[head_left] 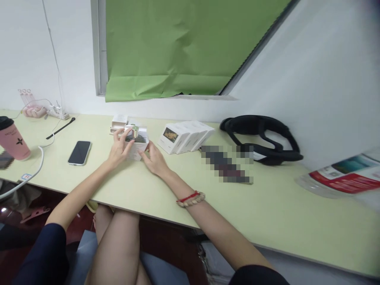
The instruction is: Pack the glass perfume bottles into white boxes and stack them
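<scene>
Both hands are over the table around a small white box (137, 151), whose top is open. My right hand (156, 160) grips the box from its right side, fingers behind and thumb in front. A small cylinder with a shiny, pale gold metallic surface (135, 132) stands up out of the opening. The fingers of my left hand (119, 147) are closed on the cylinder's left side; its lower part is hidden by the box. Just behind my left hand lies another white box or tray (119, 122), open at the front.
Several white boxes (184, 136) lean in a row right of my hands. A phone (79, 152) lies left. Further left are a pink cup (14, 140) and a cable (41, 158). A black headset (261, 138), a blurred flat object (227, 166) and a plastic container (341, 176) are rightward.
</scene>
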The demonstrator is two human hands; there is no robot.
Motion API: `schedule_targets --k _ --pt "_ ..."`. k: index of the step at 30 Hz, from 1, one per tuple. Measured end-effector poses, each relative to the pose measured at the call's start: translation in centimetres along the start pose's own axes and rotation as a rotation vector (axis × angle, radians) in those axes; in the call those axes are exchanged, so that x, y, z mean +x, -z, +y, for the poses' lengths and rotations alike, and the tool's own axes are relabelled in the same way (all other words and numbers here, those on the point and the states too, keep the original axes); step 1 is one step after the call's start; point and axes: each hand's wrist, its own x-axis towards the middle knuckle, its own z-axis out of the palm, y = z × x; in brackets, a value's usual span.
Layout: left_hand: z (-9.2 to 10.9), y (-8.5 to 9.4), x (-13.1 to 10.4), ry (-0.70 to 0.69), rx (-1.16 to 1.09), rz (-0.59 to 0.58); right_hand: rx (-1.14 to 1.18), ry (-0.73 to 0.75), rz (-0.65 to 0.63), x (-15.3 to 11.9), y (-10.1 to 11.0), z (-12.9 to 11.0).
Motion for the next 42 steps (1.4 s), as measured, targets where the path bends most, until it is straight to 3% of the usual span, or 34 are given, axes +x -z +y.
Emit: schedule_targets --k 7,12,20,33,42 --pt "-0.3 0.3 0.3 -0.028 -0.016 0.019 0.035 0.125 0.233 0.1 0.8 -1.0" --pt "0.0 0.2 0.2 -0.023 -0.013 0.06 -0.031 0.203 0.182 -0.2 1.1 -2.5" --pt "-0.1 0.2 0.1 0.015 0.07 0.027 -0.032 0.089 0.152 -0.3 0.9 -2.3" --pt "1.5 0.9 0.4 0.044 0.237 -0.026 -0.091 0.08 0.208 0.1 1.6 -3.2" --pt "0.8 0.3 0.4 0.032 0.146 -0.064 -0.242 0.03 0.253 0.2 1.9 -3.9"
